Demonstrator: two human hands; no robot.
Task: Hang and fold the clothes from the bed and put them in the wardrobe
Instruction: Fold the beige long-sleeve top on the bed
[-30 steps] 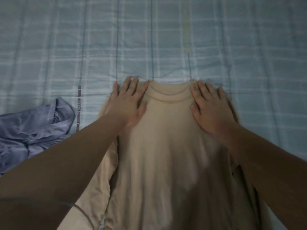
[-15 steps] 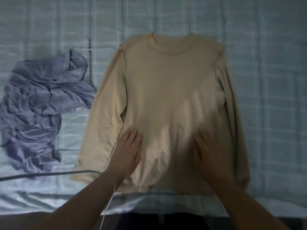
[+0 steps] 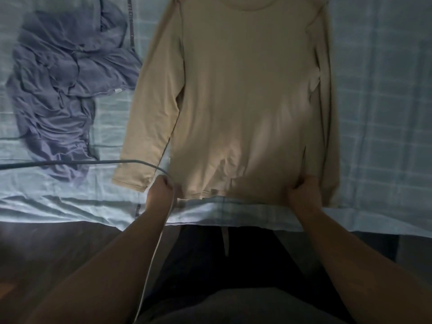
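A beige long-sleeved shirt (image 3: 243,94) lies flat on the bed, collar away from me, sleeves along its sides. My left hand (image 3: 161,190) grips the left corner of its bottom hem. My right hand (image 3: 304,192) grips the right corner of the same hem. Both hands sit near the bed's front edge. A crumpled blue-grey garment (image 3: 60,85) lies to the left of the shirt, untouched.
The bed is covered by a light blue checked sheet (image 3: 383,94). A thin white cable (image 3: 70,163) runs from the left across the bed and down past my left arm. Dark floor (image 3: 46,253) lies below the bed edge.
My hands slid from the shirt's shoulders down its body to the hem, then closed on the two bottom corners. The view pulled back toward the bed edge.
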